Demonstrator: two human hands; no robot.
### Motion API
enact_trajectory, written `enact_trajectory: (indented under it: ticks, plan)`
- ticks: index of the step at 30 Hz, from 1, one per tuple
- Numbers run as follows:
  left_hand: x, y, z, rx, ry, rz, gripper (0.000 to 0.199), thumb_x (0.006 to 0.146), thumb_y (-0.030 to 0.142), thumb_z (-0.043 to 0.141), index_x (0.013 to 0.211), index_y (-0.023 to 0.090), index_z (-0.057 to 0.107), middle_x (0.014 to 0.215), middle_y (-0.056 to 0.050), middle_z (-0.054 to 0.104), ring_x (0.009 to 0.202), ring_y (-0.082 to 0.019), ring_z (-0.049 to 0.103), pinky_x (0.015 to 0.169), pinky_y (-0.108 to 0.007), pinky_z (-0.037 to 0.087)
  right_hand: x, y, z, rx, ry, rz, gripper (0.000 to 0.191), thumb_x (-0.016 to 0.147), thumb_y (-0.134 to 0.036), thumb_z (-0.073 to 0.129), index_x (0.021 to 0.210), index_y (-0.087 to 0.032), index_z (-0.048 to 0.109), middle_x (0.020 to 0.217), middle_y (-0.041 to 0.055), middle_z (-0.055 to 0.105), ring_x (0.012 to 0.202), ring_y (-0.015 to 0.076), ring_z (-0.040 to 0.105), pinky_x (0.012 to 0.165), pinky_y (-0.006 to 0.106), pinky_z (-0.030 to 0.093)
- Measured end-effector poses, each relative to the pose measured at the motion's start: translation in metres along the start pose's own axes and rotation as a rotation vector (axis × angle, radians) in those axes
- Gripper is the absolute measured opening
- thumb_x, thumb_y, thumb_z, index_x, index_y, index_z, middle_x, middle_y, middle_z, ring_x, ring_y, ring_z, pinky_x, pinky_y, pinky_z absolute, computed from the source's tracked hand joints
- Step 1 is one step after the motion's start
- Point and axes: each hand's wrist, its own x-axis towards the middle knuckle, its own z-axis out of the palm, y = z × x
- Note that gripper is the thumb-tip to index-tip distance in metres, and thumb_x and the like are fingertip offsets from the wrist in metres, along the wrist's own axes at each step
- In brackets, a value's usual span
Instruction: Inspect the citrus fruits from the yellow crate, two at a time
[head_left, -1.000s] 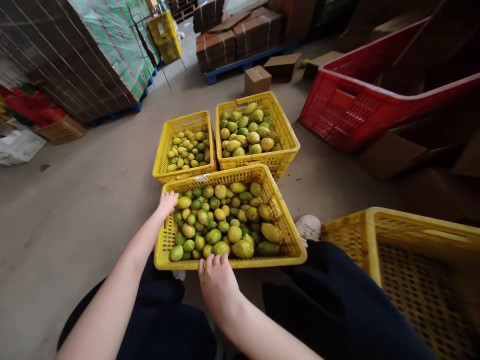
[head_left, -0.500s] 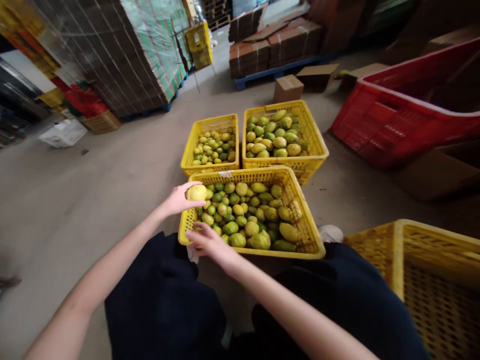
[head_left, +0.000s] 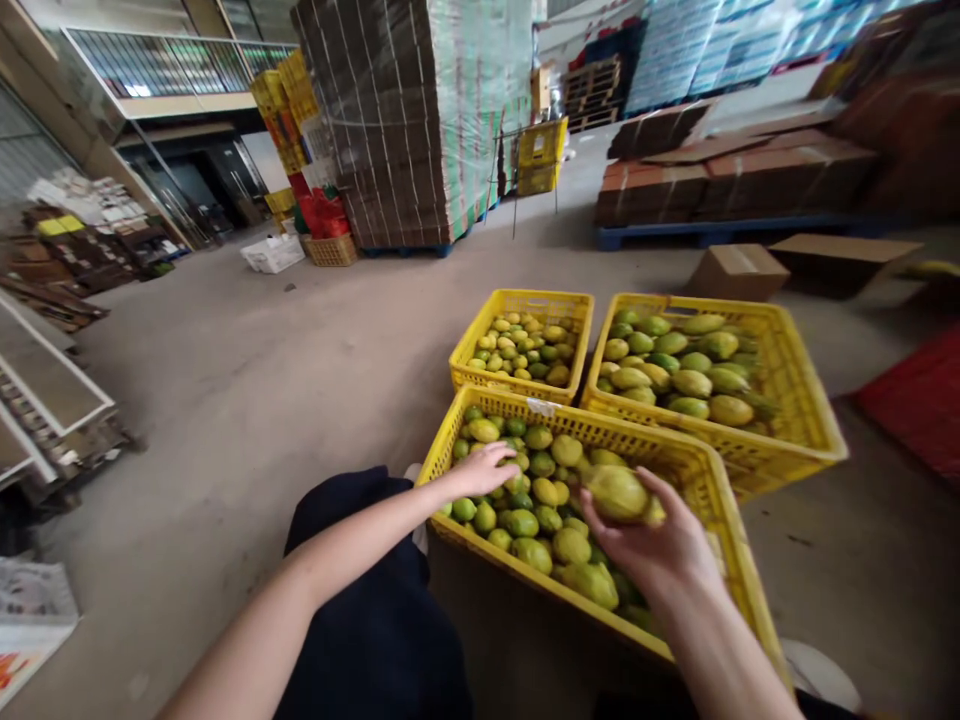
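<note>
My right hand (head_left: pixel 667 535) is closed around a large yellow-green lemon (head_left: pixel 616 492), held above the right half of the near yellow crate (head_left: pixel 637 430). The crate holds many green and yellow lemons (head_left: pixel 571 546) of mixed sizes. Over its left half, my left hand (head_left: pixel 484 470) lies palm down with fingers stretched over the fruit, and I see no lemon in its grasp. Its fingertips are at or just above the lemons; contact is hard to make out.
Behind stand two more yellow crates of lemons, a smaller one (head_left: pixel 459 366) and a larger one (head_left: pixel 814 400). A red bin (head_left: pixel 915 400) is at the right. Cardboard boxes (head_left: pixel 739 272), a wrapped pallet stack (head_left: pixel 390 130) and a white basket (head_left: pixel 274 253) are farther back.
My left hand has let go of its yellow lemon and moved in over the fruit. My right hand, empty before, has moved right and holds a large lemon. The view has turned left.
</note>
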Motion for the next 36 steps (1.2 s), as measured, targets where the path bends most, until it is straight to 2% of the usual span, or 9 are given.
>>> enact_trajectory:
  ticks: [2,4,7,9,17,22,26,30,36]
  plan:
    - [0.019,-0.023,0.027,-0.063,-0.032,-0.190,0.044,0.076,0.029,0.055,0.117,0.011,0.054,0.133,-0.014,0.047,0.125,-0.028,0.039,0.105,-0.037,0.026,-0.007,-0.022,-0.008,0.058,0.025,-0.074,0.012,0.080,-0.022,0.050,0.087,-0.020,0.060,0.076,0.0059,0.068,0.075,0.0211,0.067,0.055,0.029,0.057]
    - [0.036,-0.042,0.051,-0.085,-0.001,-0.261,0.050,0.074,0.026,0.056,0.120,0.008,0.048,0.135,-0.018,0.042,0.129,-0.034,0.031,0.104,-0.042,0.024,-0.013,-0.036,-0.015,0.097,0.050,-0.142,0.014,0.081,-0.022,0.048,0.088,-0.020,0.060,0.077,0.0064,0.068,0.077,0.0219,0.067,0.053,0.027,0.057]
    - [0.062,-0.059,0.075,-0.195,0.225,-0.381,0.052,0.069,0.021,0.063,0.117,0.009,0.047,0.136,-0.016,0.040,0.133,-0.033,0.021,0.106,-0.037,0.020,-0.020,-0.042,-0.022,0.124,0.099,-0.141,0.013,0.080,-0.022,0.049,0.085,-0.019,0.059,0.075,0.0064,0.067,0.074,0.0216,0.067,0.050,0.027,0.055]
    - [0.078,-0.062,0.089,-0.185,0.308,-0.434,0.050,0.069,0.023,0.064,0.115,0.011,0.047,0.136,-0.016,0.040,0.132,-0.031,0.023,0.105,-0.034,0.021,-0.022,-0.038,-0.023,0.119,0.095,-0.072,0.009,0.079,-0.022,0.051,0.083,-0.018,0.058,0.072,0.0058,0.067,0.071,0.0218,0.067,0.050,0.027,0.055]
    - [0.105,-0.059,0.127,-0.037,0.309,-0.585,0.051,0.076,0.029,0.059,0.121,0.013,0.041,0.137,-0.021,0.033,0.120,-0.038,0.040,0.098,-0.047,0.029,-0.030,-0.027,-0.014,0.099,-0.066,0.033,0.011,0.076,-0.024,0.059,0.082,-0.014,0.058,0.069,0.0061,0.067,0.064,0.0217,0.065,0.051,0.028,0.052]
    - [0.099,-0.057,0.109,-0.247,0.157,-0.618,0.040,0.080,0.030,0.053,0.116,0.017,0.044,0.130,-0.017,0.044,0.122,-0.029,0.041,0.093,-0.037,0.038,-0.032,-0.030,-0.017,0.084,-0.074,-0.018,0.012,0.076,-0.025,0.058,0.082,-0.014,0.058,0.068,0.0057,0.067,0.067,0.0219,0.066,0.053,0.028,0.052]
    - [0.085,-0.045,0.083,-0.490,-0.012,-0.600,0.027,0.080,0.036,0.047,0.097,0.016,0.055,0.095,-0.010,0.064,0.086,-0.022,0.062,0.072,-0.033,0.047,-0.031,-0.033,-0.017,0.069,-0.027,-0.070,0.007,0.078,-0.023,0.055,0.081,-0.017,0.056,0.069,0.0035,0.066,0.070,0.0223,0.066,0.054,0.029,0.054]
    - [0.065,-0.017,0.041,-1.100,-0.298,-0.510,0.035,0.083,0.035,0.032,0.089,0.011,0.057,0.070,-0.007,0.061,0.062,-0.017,0.059,0.059,-0.029,0.046,-0.029,-0.033,-0.012,0.009,-0.018,-0.071,0.010,0.080,-0.022,0.050,0.084,-0.016,0.057,0.073,0.0056,0.066,0.070,0.0213,0.065,0.048,0.026,0.052]
    - [0.027,0.029,-0.032,-1.486,-0.344,-0.201,0.047,0.079,0.050,0.042,0.093,0.009,0.059,0.075,-0.009,0.063,0.061,-0.017,0.058,0.059,-0.029,0.046,-0.019,-0.027,-0.011,-0.124,-0.034,-0.038,0.019,0.076,-0.020,0.048,0.092,-0.018,0.059,0.079,0.0106,0.067,0.066,0.0220,0.066,0.040,0.026,0.051]
